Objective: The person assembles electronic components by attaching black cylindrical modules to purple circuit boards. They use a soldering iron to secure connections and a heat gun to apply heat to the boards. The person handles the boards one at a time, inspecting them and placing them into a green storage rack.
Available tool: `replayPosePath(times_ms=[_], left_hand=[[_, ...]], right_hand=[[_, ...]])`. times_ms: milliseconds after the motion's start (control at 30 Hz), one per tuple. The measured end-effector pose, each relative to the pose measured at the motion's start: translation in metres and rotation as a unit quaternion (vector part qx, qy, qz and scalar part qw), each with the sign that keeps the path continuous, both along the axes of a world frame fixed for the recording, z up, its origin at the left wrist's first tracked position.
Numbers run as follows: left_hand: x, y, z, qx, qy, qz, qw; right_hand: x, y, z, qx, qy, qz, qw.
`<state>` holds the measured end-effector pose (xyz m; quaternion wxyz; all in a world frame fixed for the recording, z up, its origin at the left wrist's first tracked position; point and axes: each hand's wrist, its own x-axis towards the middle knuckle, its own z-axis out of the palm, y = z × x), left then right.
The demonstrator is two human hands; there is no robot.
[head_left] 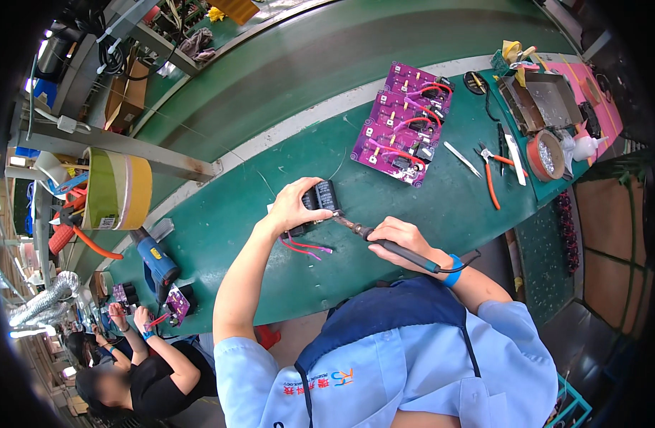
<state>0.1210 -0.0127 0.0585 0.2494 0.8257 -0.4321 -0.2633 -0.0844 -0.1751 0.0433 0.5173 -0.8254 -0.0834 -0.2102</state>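
My left hand is closed around a small assembly with black cylindrical capacitors, held on the green bench top. Red and purple wires trail from its near side. In my right hand is a soldering iron with a dark handle. The iron's tip reaches the near edge of the assembly, beside my left thumb; whether it touches cannot be made out. My fingers cover much of the assembly.
A panel of purple circuit boards lies ahead to the right. Beyond it are tweezers, orange-handled cutters, a round tin and a metal tray. A blue heat gun stands left; a co-worker sits beyond.
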Motion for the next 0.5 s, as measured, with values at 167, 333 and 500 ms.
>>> replayPosePath(times_ms=[167,333,500], left_hand=[[-0.0002,0.0011,-0.0005,0.002,-0.007,0.0,1.0],[-0.0003,0.0018,-0.0002,0.01,-0.015,-0.001,1.0],[-0.0015,0.001,0.0021,0.02,-0.013,0.002,1.0]], right_hand=[[0.0042,0.0021,-0.002,-0.009,0.003,0.003,1.0],[0.0014,0.0014,-0.0023,-0.015,0.002,-0.009,1.0],[0.0018,-0.0001,-0.0031,-0.013,0.004,-0.001,1.0]])
